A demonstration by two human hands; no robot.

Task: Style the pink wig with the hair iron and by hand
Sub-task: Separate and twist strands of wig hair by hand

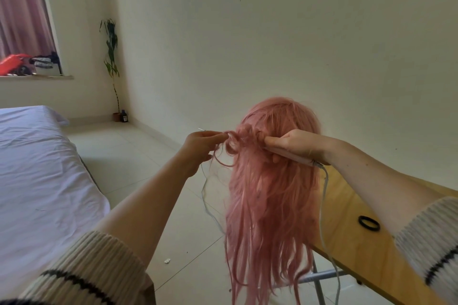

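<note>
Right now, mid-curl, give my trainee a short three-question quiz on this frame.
1. True or false: the right hand grips the hair iron.
2. What does the left hand pinch? A) the cord B) a curled strand of the pink wig C) the hair tie
3. Where does the black hair tie lie?

Key: 1 true. 2 B. 3 On the wooden table, right of the wig, untouched.
</note>
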